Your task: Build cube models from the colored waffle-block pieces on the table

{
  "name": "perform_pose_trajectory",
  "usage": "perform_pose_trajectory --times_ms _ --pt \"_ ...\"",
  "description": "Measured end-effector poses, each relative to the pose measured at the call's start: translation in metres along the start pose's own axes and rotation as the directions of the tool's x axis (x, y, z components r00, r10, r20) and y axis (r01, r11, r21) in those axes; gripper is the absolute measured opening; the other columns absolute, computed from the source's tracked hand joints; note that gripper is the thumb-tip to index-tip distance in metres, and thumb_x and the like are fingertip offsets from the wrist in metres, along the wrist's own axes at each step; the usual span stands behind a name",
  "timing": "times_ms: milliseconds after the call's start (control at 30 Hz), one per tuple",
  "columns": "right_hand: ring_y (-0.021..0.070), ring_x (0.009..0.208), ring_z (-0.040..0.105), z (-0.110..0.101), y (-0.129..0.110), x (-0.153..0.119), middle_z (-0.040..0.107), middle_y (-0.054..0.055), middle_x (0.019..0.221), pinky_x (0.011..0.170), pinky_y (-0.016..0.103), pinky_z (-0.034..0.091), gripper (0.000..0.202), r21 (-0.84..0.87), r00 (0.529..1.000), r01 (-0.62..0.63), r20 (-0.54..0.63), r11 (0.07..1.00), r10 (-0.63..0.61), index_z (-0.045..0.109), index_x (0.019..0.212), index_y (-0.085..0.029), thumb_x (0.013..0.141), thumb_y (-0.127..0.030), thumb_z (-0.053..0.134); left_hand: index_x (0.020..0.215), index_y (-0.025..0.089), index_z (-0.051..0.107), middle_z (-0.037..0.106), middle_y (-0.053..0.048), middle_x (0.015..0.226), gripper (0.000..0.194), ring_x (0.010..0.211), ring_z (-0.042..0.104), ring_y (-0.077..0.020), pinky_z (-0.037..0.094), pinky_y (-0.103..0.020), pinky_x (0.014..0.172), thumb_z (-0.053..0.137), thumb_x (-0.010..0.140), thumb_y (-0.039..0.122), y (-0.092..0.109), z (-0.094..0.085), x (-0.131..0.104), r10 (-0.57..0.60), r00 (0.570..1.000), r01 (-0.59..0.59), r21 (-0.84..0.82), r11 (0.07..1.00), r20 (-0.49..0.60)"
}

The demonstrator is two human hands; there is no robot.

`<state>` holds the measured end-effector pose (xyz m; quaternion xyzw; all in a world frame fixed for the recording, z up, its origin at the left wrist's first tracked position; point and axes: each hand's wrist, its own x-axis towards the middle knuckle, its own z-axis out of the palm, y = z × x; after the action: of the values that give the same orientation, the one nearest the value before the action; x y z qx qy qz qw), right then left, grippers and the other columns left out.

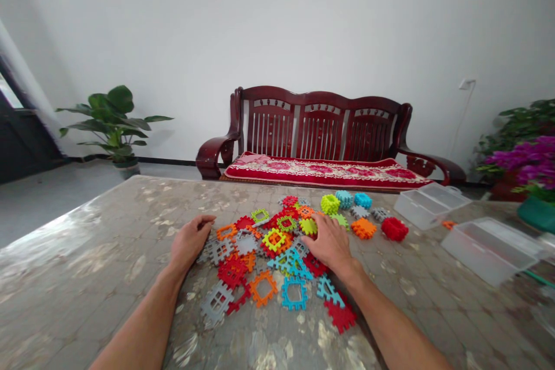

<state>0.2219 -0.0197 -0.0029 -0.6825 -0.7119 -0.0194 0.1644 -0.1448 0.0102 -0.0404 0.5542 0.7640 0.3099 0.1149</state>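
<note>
A loose pile of plastic interlocking tiles with notched edges, in red, grey, orange, blue and yellow-green, lies between my hands. My left hand point(191, 241) rests on the table at the pile's left edge, fingers loosely bent and nothing visible in them. Beside it lies a grey tile point(220, 250). At the pile's right side, my right hand point(332, 243) has thumb and fingers around a yellow-green tile point(308, 226). Closer to me are a blue square frame tile point(283, 295), an orange frame tile point(263, 277) and a solid red tile point(340, 315).
Sorted stacks stand beyond my right hand, among them a yellow-green stack point(330, 204), an orange stack point(363, 228) and a red stack point(394, 229). Two clear plastic boxes point(489, 248) sit at the right. Behind the table point(108, 254) is a wooden bench point(321, 127).
</note>
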Motion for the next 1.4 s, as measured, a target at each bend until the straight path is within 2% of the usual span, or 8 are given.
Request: perform_pose_trajectory --times_ms 233,467,567,700,800,900,1167,1400 --pt "0.0293 0.110 0.060 0.000 0.000 0.002 0.071 0.010 0.119 0.089 0.038 0.041 0.043 -0.019 0.999 -0.038 -0.004 0.999 0.038 0.061 0.125 -0.023 0.088 -0.044 0.059 0.109 0.026 0.073 0.078 -0.003 0.100 0.035 0.090 0.071 -0.0214 0.050 -0.027 0.074 0.050 0.085 0.038 0.000 0.000 -0.001 0.002 1.000 -0.002 -0.007 1.000 -0.008" --pt "0.0272 0.106 0.063 -0.001 0.003 0.004 0.073 0.008 0.113 0.088 0.035 0.043 0.040 0.004 0.998 -0.048 -0.049 0.999 0.048 0.063 0.123 -0.024 0.086 -0.039 0.062 0.108 0.026 0.073 0.078 -0.003 0.099 0.035 0.090 0.071 -0.0208 0.050 -0.026 0.076 0.050 0.085 0.038 -0.001 0.001 -0.001 0.007 1.000 -0.007 -0.021 1.000 -0.013" --pt "0.0258 0.105 0.065 -0.002 0.017 0.015 0.074 0.006 0.111 0.089 0.034 0.045 0.045 0.096 0.992 -0.059 -0.106 0.994 0.069 0.062 0.126 -0.024 0.086 -0.042 0.064 0.107 0.026 0.073 0.079 -0.002 0.098 0.035 0.088 0.071 -0.0205 0.051 -0.026 0.075 0.049 0.086 0.039 0.000 0.000 -0.002 0.005 1.000 -0.006 -0.017 1.000 -0.013" --pt "0.0236 0.108 0.066 -0.005 0.051 0.044 0.072 0.007 0.119 0.091 0.033 0.047 0.049 0.180 0.973 -0.114 -0.181 0.977 0.147 0.058 0.131 -0.022 0.086 -0.041 0.063 0.107 0.026 0.073 0.079 -0.002 0.101 0.035 0.090 0.071 -0.0205 0.051 -0.025 0.075 0.049 0.085 0.040 -0.002 0.001 0.000 0.009 1.000 -0.009 -0.006 1.000 -0.012" --pt "0.0246 0.109 0.066 -0.008 0.074 0.067 0.072 0.007 0.121 0.092 0.034 0.047 0.049 0.135 0.959 -0.185 -0.190 0.973 0.209 0.057 0.133 -0.022 0.087 -0.039 0.063 0.107 0.027 0.073 0.079 -0.001 0.102 0.035 0.088 0.072 -0.0200 0.051 -0.024 0.073 0.050 0.085 0.040 -0.005 0.003 0.002 0.008 1.000 -0.009 -0.003 1.000 -0.015" --pt "0.0259 0.109 0.066 -0.008 0.086 0.084 0.072 0.008 0.120 0.092 0.035 0.047 0.052 0.059 0.963 -0.208 -0.161 0.976 0.215 0.056 0.136 -0.023 0.087 -0.039 0.063 0.108 0.027 0.073 0.079 -0.001 0.103 0.035 0.089 0.071 -0.0202 0.050 -0.025 0.073 0.050 0.086 0.041 -0.008 0.005 0.004 0.012 1.000 -0.012 -0.006 1.000 -0.007" --pt "0.0287 0.109 0.066 -0.003 0.087 0.099 0.074 0.010 0.116 0.089 0.037 0.047 0.056 -0.080 0.980 -0.185 -0.087 0.980 0.178 0.053 0.140 -0.021 0.088 -0.040 0.061 0.109 0.026 0.072 0.078 -0.003 0.101 0.037 0.091 0.070 -0.0212 0.048 -0.026 0.073 0.049 0.085 0.042 -0.008 0.005 0.004 -0.015 1.000 0.015 -0.019 1.000 0.008" --pt "0.0298 0.111 0.063 -0.005 0.081 0.090 0.072 0.011 0.118 0.090 0.039 0.046 0.053 -0.086 0.982 -0.164 -0.113 0.983 0.154 0.057 0.136 -0.021 0.088 -0.043 0.061 0.108 0.026 0.073 0.077 -0.003 0.095 0.037 0.087 0.069 -0.0214 0.047 -0.028 0.073 0.049 0.084 0.041 -0.006 0.003 0.002 -0.007 1.000 0.007 -0.019 1.000 0.000"
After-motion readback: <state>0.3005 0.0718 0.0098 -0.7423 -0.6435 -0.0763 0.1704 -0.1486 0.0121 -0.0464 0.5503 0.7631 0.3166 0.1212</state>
